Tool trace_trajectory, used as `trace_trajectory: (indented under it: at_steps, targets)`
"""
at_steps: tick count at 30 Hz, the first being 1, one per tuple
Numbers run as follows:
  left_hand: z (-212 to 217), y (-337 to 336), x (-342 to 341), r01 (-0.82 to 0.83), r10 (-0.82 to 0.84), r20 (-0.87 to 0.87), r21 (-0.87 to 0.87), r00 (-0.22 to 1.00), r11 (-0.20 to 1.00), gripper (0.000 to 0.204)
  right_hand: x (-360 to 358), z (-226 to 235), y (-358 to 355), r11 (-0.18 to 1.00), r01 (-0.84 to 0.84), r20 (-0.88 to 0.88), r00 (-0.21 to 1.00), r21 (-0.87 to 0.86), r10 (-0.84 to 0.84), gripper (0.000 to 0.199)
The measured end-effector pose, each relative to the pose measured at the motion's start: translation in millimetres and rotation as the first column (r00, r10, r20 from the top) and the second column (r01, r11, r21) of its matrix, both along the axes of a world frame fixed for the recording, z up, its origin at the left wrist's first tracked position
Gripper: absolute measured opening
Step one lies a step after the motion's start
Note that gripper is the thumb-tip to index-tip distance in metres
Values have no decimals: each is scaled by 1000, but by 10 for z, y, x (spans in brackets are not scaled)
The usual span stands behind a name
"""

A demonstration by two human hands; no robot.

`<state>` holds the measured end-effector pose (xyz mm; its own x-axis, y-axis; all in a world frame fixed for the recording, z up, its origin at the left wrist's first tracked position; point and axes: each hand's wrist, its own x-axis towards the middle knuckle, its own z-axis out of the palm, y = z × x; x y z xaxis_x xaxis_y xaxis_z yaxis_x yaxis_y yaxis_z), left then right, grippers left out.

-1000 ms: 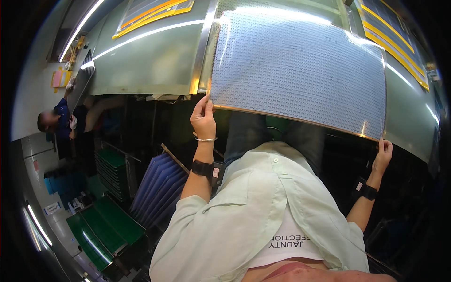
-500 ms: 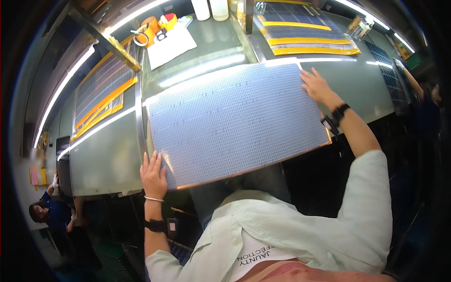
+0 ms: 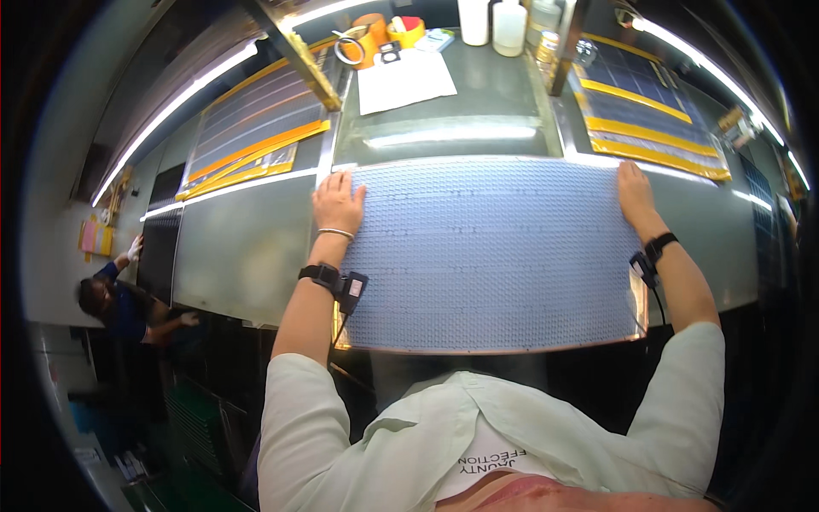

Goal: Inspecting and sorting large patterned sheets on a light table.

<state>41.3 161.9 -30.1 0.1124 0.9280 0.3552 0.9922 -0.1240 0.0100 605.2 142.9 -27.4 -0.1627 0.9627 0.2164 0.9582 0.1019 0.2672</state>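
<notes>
A large thin circuit board panel [image 3: 486,256], pale blue with a dense repeated pattern and copper-coloured edges, lies face up before me. Its far part rests over the light table, while the near edge reaches out past the table front toward my body. At the panel's far left corner, my left hand [image 3: 339,203] holds the side edge, fingers pointing away from me and close together. Opposite it, my right hand [image 3: 636,194] grips the far right corner with bent fingers. Both thumbs are only partly visible. Each wrist carries a black strap with a small device.
Beyond the panel are a white paper sheet [image 3: 405,83], tape rolls [image 3: 363,44] and white bottles [image 3: 509,30]. Yellow-edged patterned films [image 3: 653,128] lie right, and orange-edged ones [image 3: 256,119] left. Metal posts [image 3: 570,51] rise from the table. A co-worker [image 3: 128,299] is at far left.
The panel has turned from slanted to nearly square with the table. My left hand has moved from its near left corner to the far left one; the right hand stays near the far right corner.
</notes>
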Motion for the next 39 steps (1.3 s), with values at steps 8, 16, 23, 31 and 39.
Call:
trace_trajectory:
  at_steps: [8,16,23,31,39]
  targets:
    - [89,-91,-113,53,-51,-18,183,999,982,36,6,-160,64,991,-114,-237,963,65,127,33]
    - [46,-10,-80,16,6,139,-152,990,988,50,504,-225,16,982,-183,-275,947,-35,167,46]
    - [49,-115,-130,-79,107,105,-239,989,968,56,272,172,-1213,931,-197,-140,977,-307,160,57]
    - [92,-380,370,-244,260,15,-296,965,924,73,87,119,-3319,973,-73,-293,956,-220,5,52]
    - [609,-2856,154,-45,434,595,-554,677,831,46,78,41,-3048,773,-225,-495,-655,-593,-571,54]
